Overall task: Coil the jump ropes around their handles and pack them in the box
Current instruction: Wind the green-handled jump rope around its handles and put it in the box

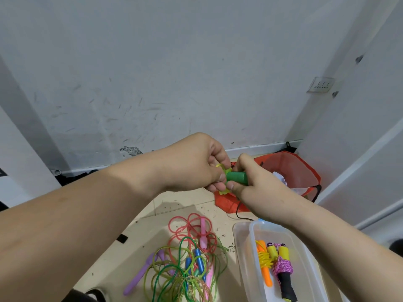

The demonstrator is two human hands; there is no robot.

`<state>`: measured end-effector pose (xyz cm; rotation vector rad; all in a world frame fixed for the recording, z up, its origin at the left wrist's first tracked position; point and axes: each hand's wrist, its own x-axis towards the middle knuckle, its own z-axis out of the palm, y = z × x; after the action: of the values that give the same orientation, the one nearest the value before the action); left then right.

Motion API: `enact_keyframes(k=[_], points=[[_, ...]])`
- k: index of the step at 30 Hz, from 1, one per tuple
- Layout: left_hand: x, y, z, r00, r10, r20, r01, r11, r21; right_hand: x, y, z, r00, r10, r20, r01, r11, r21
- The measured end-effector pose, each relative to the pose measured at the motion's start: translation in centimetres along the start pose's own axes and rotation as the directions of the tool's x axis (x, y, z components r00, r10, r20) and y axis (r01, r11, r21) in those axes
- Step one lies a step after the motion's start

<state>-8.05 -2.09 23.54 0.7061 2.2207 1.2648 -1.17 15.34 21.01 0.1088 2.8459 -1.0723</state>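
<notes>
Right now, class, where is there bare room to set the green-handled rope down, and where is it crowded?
Bare: the far end of the box, beyond the orange-handled rope and the pink-wound rope; also the floor tile between the red bag and the loose rope pile. Crowded: the pile itself and the box's middle, where both coiled ropes lie.

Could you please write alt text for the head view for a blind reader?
The left hand and right hand grip a green handle and its yellow rope. Below, loose ropes lie tangled beside a clear box holding two coiled ropes.
</notes>
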Motion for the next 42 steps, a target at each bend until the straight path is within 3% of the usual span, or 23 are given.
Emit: enact_keyframes(k=[4, 9, 10, 12, 15, 18, 21, 30, 34, 39, 42], points=[[0.0, 0.2, -0.4, 0.994, 0.097, -0.044, -0.086, 0.975, 0.207, -0.1, -0.2, 0.0, 0.999, 0.0, 0.032, 0.0, 1.0, 0.017], [-0.2, 0.3, -0.5, 0.982, 0.129, -0.141, -0.072, 0.934, 0.35, -0.3, -0.7, 0.0, 0.994, -0.05, 0.096, 0.045, 0.997, 0.056], [-0.1, 0.2, -0.5, 0.977, 0.122, -0.174, -0.056, 0.939, 0.34, -0.4, -0.8, -0.1, 0.993, -0.063, 0.103, 0.057, 0.996, 0.066], [0.0, 0.0, -0.4, 0.98, 0.038, -0.195, -0.007, 0.988, 0.154, -0.5, -1.0, -0.3, 0.987, -0.081, 0.139, 0.075, 0.996, 0.048], [-0.1, -0.1, -0.5, 0.99, -0.077, -0.117, 0.071, 0.996, -0.057, -0.9, -1.3, -0.4, 0.978, -0.066, 0.197, 0.076, 0.996, -0.045], [-0.3, -0.1, -0.4, 0.998, -0.061, -0.032, 0.059, 0.996, -0.062, -1.0, -1.3, -0.3, 0.977, -0.044, 0.208, 0.064, 0.994, -0.092], [-0.4, -0.3, -0.1, 1.0, -0.003, -0.008, 0.004, 0.999, 0.04, -0.9, -1.3, 0.0, 0.974, -0.047, 0.223, 0.076, 0.99, -0.122], [-0.1, 0.3, -1.1, 0.961, 0.157, -0.229, -0.127, 0.982, 0.139, -0.7, -2.3, -0.4, 0.984, -0.18, 0.011, 0.18, 0.974, -0.139], [0.0, 0.7, -1.5, 0.927, 0.27, -0.26, -0.169, 0.92, 0.353, -0.4, -1.8, -0.7, 0.975, -0.216, -0.057, 0.21, 0.972, -0.101], [0.0, 0.8, -2.0, 0.909, 0.319, -0.27, -0.137, 0.838, 0.528, -0.5, -1.5, -0.7, 0.956, -0.268, -0.122, 0.276, 0.96, 0.055], [0.0, 0.5, -2.0, 0.884, 0.35, -0.31, -0.147, 0.837, 0.526, -0.7, -1.5, -0.7, 0.945, -0.273, -0.178, 0.295, 0.949, 0.11]])
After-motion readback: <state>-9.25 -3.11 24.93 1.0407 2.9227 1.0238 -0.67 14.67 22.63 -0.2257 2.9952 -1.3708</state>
